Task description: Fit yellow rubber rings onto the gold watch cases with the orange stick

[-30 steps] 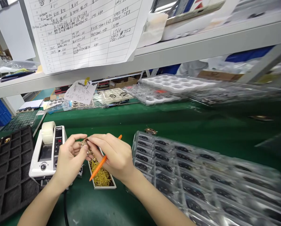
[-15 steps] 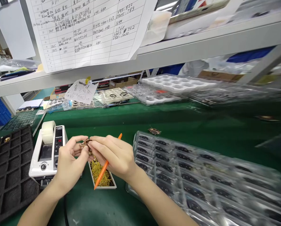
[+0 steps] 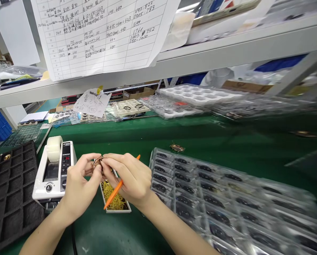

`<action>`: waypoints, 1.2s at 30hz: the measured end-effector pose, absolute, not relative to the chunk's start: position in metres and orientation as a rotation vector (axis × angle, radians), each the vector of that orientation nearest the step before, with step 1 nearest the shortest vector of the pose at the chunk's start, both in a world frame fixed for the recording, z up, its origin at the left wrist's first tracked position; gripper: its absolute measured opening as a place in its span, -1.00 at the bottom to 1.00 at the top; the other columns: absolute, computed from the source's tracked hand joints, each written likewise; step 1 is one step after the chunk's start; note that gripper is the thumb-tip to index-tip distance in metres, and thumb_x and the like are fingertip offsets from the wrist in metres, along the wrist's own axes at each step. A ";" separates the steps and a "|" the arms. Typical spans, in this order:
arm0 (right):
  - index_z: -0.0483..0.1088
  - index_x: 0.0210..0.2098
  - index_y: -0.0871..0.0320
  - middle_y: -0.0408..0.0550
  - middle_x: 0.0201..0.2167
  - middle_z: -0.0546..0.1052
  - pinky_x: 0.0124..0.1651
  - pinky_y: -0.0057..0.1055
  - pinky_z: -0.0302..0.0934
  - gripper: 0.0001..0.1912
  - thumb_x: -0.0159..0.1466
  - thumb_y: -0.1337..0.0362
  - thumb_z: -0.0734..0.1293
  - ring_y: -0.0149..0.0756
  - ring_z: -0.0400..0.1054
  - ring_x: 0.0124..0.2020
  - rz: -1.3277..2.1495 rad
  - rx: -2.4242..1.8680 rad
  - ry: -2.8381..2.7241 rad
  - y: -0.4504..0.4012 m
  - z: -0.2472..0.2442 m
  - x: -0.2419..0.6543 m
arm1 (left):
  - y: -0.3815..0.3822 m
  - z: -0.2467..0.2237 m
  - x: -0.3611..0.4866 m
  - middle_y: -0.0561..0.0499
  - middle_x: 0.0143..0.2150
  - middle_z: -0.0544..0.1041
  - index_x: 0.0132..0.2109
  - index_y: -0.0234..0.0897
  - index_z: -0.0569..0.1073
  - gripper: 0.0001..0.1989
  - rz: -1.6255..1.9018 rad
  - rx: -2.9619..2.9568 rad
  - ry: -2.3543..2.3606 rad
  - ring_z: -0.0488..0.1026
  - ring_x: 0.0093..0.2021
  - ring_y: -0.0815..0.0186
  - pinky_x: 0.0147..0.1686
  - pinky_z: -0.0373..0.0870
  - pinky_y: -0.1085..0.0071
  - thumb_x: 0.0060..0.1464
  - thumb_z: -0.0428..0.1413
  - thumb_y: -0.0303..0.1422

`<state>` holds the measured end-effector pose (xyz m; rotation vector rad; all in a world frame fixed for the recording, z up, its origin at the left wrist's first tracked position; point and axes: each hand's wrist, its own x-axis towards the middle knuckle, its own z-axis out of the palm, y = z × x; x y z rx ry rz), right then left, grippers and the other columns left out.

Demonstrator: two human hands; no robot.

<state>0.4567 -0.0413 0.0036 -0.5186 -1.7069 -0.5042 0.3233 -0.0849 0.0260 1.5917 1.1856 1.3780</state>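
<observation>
Between the fingertips of both hands sits a small copper-coloured watch case (image 3: pixel 97 162), mostly covered by the fingers. My left hand (image 3: pixel 81 184) is closed in a pinch on its left side. My right hand (image 3: pixel 129 173) pinches the opposite side and also keeps an orange pen-like stick (image 3: pixel 115 194) lying slantwise through its grip. Just below the fingers stands a white box (image 3: pixel 118 211) of small yellow pieces (image 3: pixel 114 198), partly hidden by the right hand.
A tape dispenser (image 3: pixel 54 173) stands left, beside a black compartment tray (image 3: pixel 12 198). On the right lies a clear tray (image 3: pixel 185 166) with dark round parts. Another copper-coloured part (image 3: pixel 177 147) rests behind it on the green table (image 3: pixel 121 138). Above runs a shelf (image 3: pixel 206 55).
The orange stick has tilted slightly and its lower end has shifted left and up. My right fingers have moved a little; both hands stay on the watch case.
</observation>
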 end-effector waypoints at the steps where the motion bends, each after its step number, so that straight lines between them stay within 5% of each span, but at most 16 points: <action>1: 0.35 -0.24 0.17 0.03 -0.42 0.59 -0.43 -0.42 0.29 -0.84 0.22 0.51 0.31 -0.30 0.43 -0.46 -0.492 -0.530 -1.706 -0.042 0.004 0.456 | -0.084 0.027 0.323 0.05 -0.38 0.59 -0.15 -0.27 0.44 -0.88 1.368 1.564 1.180 0.54 -0.41 0.39 -0.34 0.52 0.52 0.13 0.09 -0.41; 6: 0.29 -0.25 0.14 -0.03 -0.42 0.51 -0.44 -0.45 0.27 -0.87 0.25 0.45 0.31 -0.34 0.38 -0.45 -0.273 -0.571 -1.708 -0.047 0.012 0.459 | -0.074 0.032 0.320 0.15 -0.57 0.46 -0.36 -0.28 0.34 -0.86 1.378 1.351 1.158 0.44 -0.55 0.45 -0.47 0.46 0.55 0.00 0.18 -0.38; 11: 0.29 -0.31 0.12 -0.17 -0.51 0.36 -0.56 -0.48 0.08 -0.94 0.32 0.35 0.22 -0.46 0.10 -0.62 0.112 -0.711 -1.733 -0.048 0.025 0.480 | -0.068 0.036 0.314 0.08 -0.53 0.49 -0.42 -0.31 0.37 -0.82 1.337 1.289 1.102 0.47 -0.52 0.39 -0.52 0.39 0.54 -0.13 0.24 -0.38; 16: 0.32 -0.30 0.13 -0.18 -0.49 0.38 -0.52 -0.53 0.12 -0.87 0.36 0.35 0.17 -0.47 0.18 -0.56 0.564 -0.582 -2.104 -0.044 0.029 0.488 | -0.069 0.039 0.311 0.13 -0.58 0.41 -0.45 -0.31 0.39 -0.83 1.215 1.283 1.017 0.44 -0.61 0.41 -0.58 0.36 0.53 -0.17 0.25 -0.38; 25: 0.11 -0.44 0.09 -0.24 -0.57 0.23 -0.50 -0.51 0.02 -0.76 0.38 0.31 0.09 -0.46 0.06 -0.57 0.648 -0.571 -2.157 -0.050 0.027 0.480 | -0.071 0.040 0.313 0.16 -0.56 0.33 -0.51 -0.31 0.35 -0.82 1.224 1.383 1.020 0.29 -0.65 0.52 -0.63 0.28 0.57 -0.19 0.24 -0.41; 31: -0.03 -0.55 0.09 -0.26 -0.62 0.05 -0.53 -0.48 -0.06 -0.57 0.43 0.10 0.02 -0.46 -0.05 -0.59 0.879 -0.562 -2.043 -0.046 0.022 0.473 | -0.072 0.038 0.313 0.13 -0.57 0.34 -0.49 -0.31 0.37 -0.83 1.199 1.402 1.018 0.29 -0.62 0.48 -0.62 0.28 0.55 -0.16 0.24 -0.41; 36: 0.13 -0.47 0.11 -0.23 -0.54 0.17 -0.48 -0.48 0.03 -0.60 0.42 0.03 0.06 -0.44 0.04 -0.53 0.917 -0.600 -2.016 -0.042 0.020 0.476 | -0.069 0.037 0.309 0.08 -0.52 0.38 -0.42 -0.35 0.47 -0.83 1.255 1.430 1.007 0.30 -0.54 0.46 -0.54 0.28 0.53 -0.05 0.26 -0.33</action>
